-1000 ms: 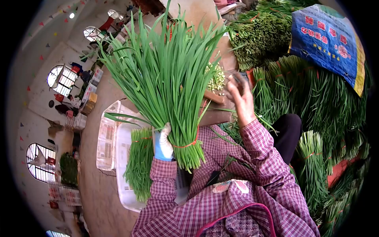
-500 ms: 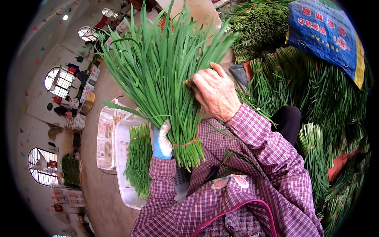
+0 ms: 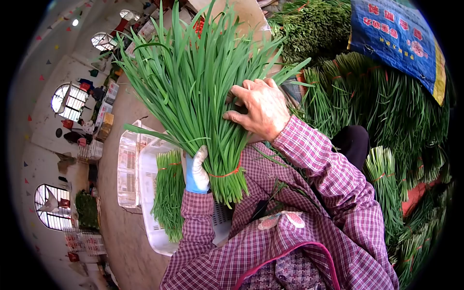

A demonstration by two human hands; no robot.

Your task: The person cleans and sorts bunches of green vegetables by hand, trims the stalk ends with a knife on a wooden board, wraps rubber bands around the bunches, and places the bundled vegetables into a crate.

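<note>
My left hand, in a white and blue glove, is closed round the lower part of a large bunch of garlic chives. A red band ties the bunch near its cut ends, which point down toward my lap. The long green leaves fan out upward and away from me. My bare right hand is at the right side of the leaves, thumb and index finger apart, fingertips against the blades. I see nothing gripped in it; some of its fingers are partly hidden.
A white plastic crate at my left holds another banded bunch. Piled banded bunches lie at my right, partly under a blue and yellow sack. My dark-clad knee is beside them.
My right hand has shifted slightly left and down along the leaves, and its thumb and index finger have spread apart. A few blades now stick out right beyond it. My left hand keeps its hold.
</note>
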